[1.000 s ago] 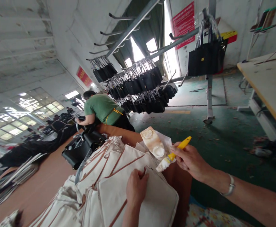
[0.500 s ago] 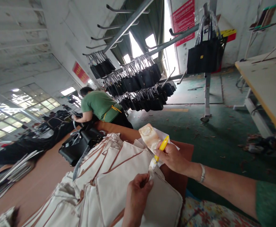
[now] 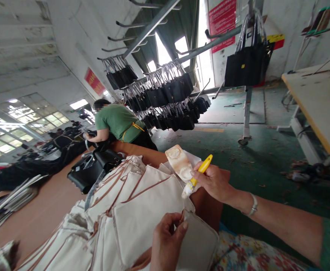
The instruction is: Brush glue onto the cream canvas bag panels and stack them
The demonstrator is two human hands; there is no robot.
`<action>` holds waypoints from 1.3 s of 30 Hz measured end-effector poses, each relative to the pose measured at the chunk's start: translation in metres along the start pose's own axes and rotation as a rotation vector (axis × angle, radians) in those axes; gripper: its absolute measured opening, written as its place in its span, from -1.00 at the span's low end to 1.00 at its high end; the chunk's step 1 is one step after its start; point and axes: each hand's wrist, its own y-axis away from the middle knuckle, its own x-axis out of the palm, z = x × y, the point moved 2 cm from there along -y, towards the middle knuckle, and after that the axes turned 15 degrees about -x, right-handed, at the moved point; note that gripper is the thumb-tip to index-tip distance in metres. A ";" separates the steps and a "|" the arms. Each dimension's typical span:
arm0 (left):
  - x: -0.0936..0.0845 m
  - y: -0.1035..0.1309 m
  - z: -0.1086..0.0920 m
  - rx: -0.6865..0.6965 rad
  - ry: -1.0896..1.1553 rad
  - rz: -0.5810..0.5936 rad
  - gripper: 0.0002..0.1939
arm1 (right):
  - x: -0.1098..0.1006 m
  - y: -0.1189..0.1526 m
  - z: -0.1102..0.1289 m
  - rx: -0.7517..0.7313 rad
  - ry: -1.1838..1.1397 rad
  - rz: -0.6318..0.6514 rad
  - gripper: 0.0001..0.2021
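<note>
My right hand [image 3: 213,182] grips a yellow-handled brush [image 3: 205,164], its whitish bristles pointing down and left. Close beneath the brush lies a stained tan container [image 3: 176,158] with pale, glue-like residue on it. My left hand [image 3: 169,235] pinches the edge of a white bag piece [image 3: 200,235] with brown trim, between thumb and fingers. The bristles are apart from that pinched edge. More white bag pieces [image 3: 142,195] with brown strips are heaped to the left of my hands.
The pile rests on a brown tabletop [image 3: 49,205]. Black bags [image 3: 95,169] lie beyond it, near a person in a green shirt [image 3: 118,122] leaning over the table. Racks of black bags [image 3: 170,90] stand behind. A pale table [image 3: 317,101] is at the right.
My right hand has drawn the brush away from my left fingertips, up and to the right. My left hand keeps its pinch on the edge, shifted slightly right.
</note>
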 end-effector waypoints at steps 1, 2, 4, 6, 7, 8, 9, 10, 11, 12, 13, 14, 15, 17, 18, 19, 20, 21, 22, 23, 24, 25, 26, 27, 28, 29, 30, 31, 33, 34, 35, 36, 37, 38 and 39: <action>0.002 0.004 0.001 0.035 -0.030 -0.046 -0.75 | -0.002 -0.001 -0.001 0.017 -0.014 -0.005 -0.79; 0.004 0.007 0.001 0.080 -0.059 -0.101 -0.77 | -0.003 0.000 -0.002 0.032 -0.037 0.000 -0.79; 0.009 0.013 0.002 0.193 -0.101 -0.213 -0.79 | 0.000 0.002 -0.002 0.053 -0.099 0.034 -0.78; 0.015 0.017 0.003 0.307 -0.125 -0.287 -0.82 | 0.006 0.006 0.000 0.075 -0.161 0.071 -0.79; 0.016 0.019 0.005 0.352 -0.135 -0.314 -0.83 | 0.008 0.008 0.001 0.089 -0.191 0.089 -0.81; 0.017 0.020 0.006 0.385 -0.146 -0.338 -0.84 | 0.010 0.010 0.003 0.105 -0.221 0.114 -0.82; 0.018 0.020 0.009 0.405 -0.157 -0.361 -0.85 | 0.010 0.011 0.005 0.120 -0.250 0.157 -0.83; 0.018 0.021 0.011 0.418 -0.169 -0.379 -0.87 | 0.009 0.011 0.008 0.129 -0.277 0.218 -0.83; 0.017 0.021 0.013 0.428 -0.181 -0.391 -0.88 | 0.007 0.010 0.011 0.130 -0.296 0.285 -0.82; 0.017 0.022 0.015 0.441 -0.194 -0.396 -0.89 | 0.004 0.009 0.014 0.125 -0.303 0.348 -0.82; 0.017 0.022 0.016 0.457 -0.209 -0.400 -0.90 | 0.000 0.006 0.017 0.114 -0.297 0.392 -0.82; 0.017 0.023 0.017 0.478 -0.224 -0.406 -0.90 | -0.003 0.004 0.019 0.098 -0.283 0.407 -0.82; 0.018 0.024 0.017 0.503 -0.238 -0.416 -0.90 | -0.006 0.001 0.021 0.079 -0.265 0.393 -0.83; 0.020 0.025 0.016 0.555 -0.259 -0.443 -0.90 | -0.009 -0.004 0.025 0.048 -0.234 0.318 -0.84; 0.021 0.026 0.016 0.576 -0.265 -0.459 -0.91 | -0.007 -0.005 0.025 0.042 -0.232 0.293 -0.84; 0.022 0.026 0.015 0.591 -0.271 -0.475 -0.91 | -0.004 -0.005 0.025 0.043 -0.245 0.293 -0.83; 0.022 0.027 0.015 0.595 -0.277 -0.490 -0.90 | -0.001 -0.004 0.025 0.053 -0.268 0.318 -0.82; 0.023 0.027 0.015 0.591 -0.282 -0.505 -0.88 | 0.003 -0.002 0.025 0.068 -0.299 0.361 -0.82; 0.023 0.027 0.015 0.585 -0.285 -0.516 -0.87 | 0.006 -0.001 0.024 0.087 -0.329 0.413 -0.81; 0.023 0.028 0.016 0.580 -0.288 -0.519 -0.85 | 0.007 0.000 0.024 0.104 -0.353 0.461 -0.80; 0.023 0.028 0.018 0.581 -0.287 -0.514 -0.84 | 0.007 0.001 0.023 0.113 -0.365 0.494 -0.80; 0.024 0.029 0.019 0.587 -0.283 -0.505 -0.84 | 0.006 0.000 0.023 0.112 -0.363 0.503 -0.80; 0.025 0.029 0.019 0.596 -0.278 -0.497 -0.85 | 0.004 0.000 0.023 0.104 -0.351 0.489 -0.80; 0.025 0.030 0.020 0.603 -0.272 -0.492 -0.85 | 0.003 -0.002 0.024 0.091 -0.333 0.456 -0.80; 0.027 0.030 0.021 0.605 -0.264 -0.494 -0.86 | 0.002 -0.002 0.024 0.075 -0.317 0.421 -0.81; 0.028 0.030 0.021 0.601 -0.255 -0.499 -0.85 | 0.002 -0.003 0.024 0.065 -0.312 0.402 -0.81; 0.028 0.030 0.021 0.591 -0.246 -0.506 -0.84 | 0.004 -0.002 0.024 0.062 -0.315 0.410 -0.82; 0.029 0.029 0.022 0.567 -0.242 -0.511 -0.81 | 0.006 -0.001 0.024 0.064 -0.323 0.442 -0.83; 0.027 0.027 0.027 0.443 -0.244 -0.529 -0.76 | 0.007 0.001 0.022 0.072 -0.342 0.535 -0.83; 0.024 0.025 0.031 0.342 -0.244 -0.547 -0.74 | 0.006 0.002 0.022 0.074 -0.342 0.563 -0.83; 0.021 0.024 0.037 0.231 -0.246 -0.567 -0.69 | 0.002 0.002 0.021 0.082 -0.332 0.557 -0.82; 0.017 0.022 0.043 0.130 -0.251 -0.585 -0.62 | -0.004 0.002 0.019 0.099 -0.318 0.520 -0.81; 0.012 0.020 0.049 0.056 -0.265 -0.590 -0.56 | -0.011 0.002 0.018 0.129 -0.307 0.456 -0.80; 0.009 0.019 0.054 0.020 -0.294 -0.577 -0.56 | -0.019 0.002 0.016 0.172 -0.300 0.374 -0.79; 0.006 0.018 0.059 0.015 -0.337 -0.546 -0.61 | -0.028 0.003 0.015 0.218 -0.297 0.285 -0.78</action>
